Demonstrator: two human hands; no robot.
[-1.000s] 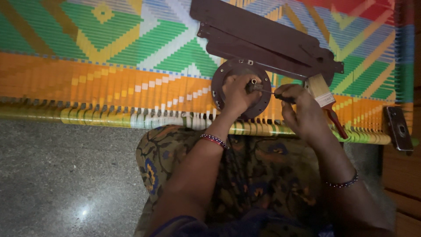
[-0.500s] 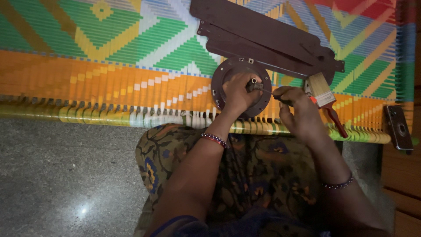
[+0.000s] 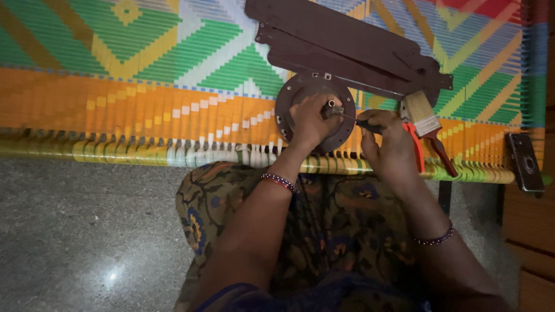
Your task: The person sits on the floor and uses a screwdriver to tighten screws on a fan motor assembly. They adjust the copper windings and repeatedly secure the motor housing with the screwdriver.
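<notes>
While left hand [image 3: 309, 120] grips round motor plate [image 3: 315, 112] near cot edge [image 3: 144, 151], right hand [image 3: 388, 141] clenches screwdriver [image 3: 361, 122]

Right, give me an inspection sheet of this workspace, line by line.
Surface: woven cot with orange, green and yellow bands, above a grey speckled floor.
Job's things: round brown motor housing lying on the cot; dark fan blades stacked behind it.
Clutter: paintbrush, red-handled pliers, a phone at the right edge.
Hands: left hand rests on the housing by its centre shaft; right hand holds a screwdriver pointed at the shaft.
Cables: nothing seen.
Surroundings: wooden furniture at right.
</notes>
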